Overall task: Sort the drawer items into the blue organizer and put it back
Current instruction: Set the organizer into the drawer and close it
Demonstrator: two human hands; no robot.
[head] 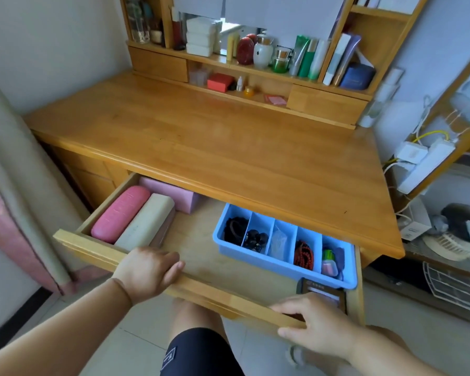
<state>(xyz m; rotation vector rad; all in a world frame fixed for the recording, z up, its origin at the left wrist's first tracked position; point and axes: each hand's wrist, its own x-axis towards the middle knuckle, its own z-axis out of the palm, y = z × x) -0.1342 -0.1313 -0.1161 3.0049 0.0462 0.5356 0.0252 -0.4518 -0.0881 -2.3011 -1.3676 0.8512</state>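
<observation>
Wooden drawer (pixel 201 253) is pulled out from under the bench (pixel 201 137), and both hands are on its front edge. Left hand (pixel 147 270) curls its fingers over the rail, right hand (pixel 318 324) grips the same rail further along. Blue organizer (pixel 282 267) sits inside on the right, 5 compartments filled with dark hair ties, red beads and small bits. Pink case (pixel 120 217) and beige case (pixel 147 223) lie side by side on the left.

smooth varnished wood drawer (pixel 114 255), glossy blue plastic organizer (pixel 258 260)
</observation>
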